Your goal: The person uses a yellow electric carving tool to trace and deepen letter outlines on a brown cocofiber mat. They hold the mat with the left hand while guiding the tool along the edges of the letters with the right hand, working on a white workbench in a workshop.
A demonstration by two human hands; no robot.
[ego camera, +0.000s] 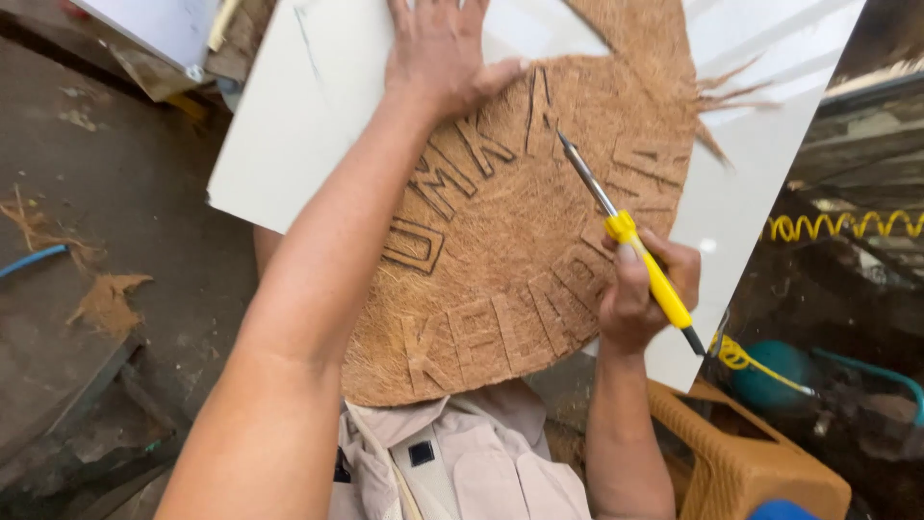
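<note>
A round brown coconut-fibre sheet (520,221) with letters burnt into it lies on a white board (308,116) resting on my lap. My left hand (443,48) presses flat on the sheet's upper left edge, fingers spread. My right hand (640,294) grips a yellow-handled soldering iron (626,231) like a pen. Its metal tip touches the sheet near the upper middle, beside the carved letters.
A yellow coiled cord (847,226) and a green round object (780,371) are at the right. A woven tan stool (741,453) stands below my right arm. Fibre scraps (106,299) and a blue hose (34,258) lie on the dark floor at left.
</note>
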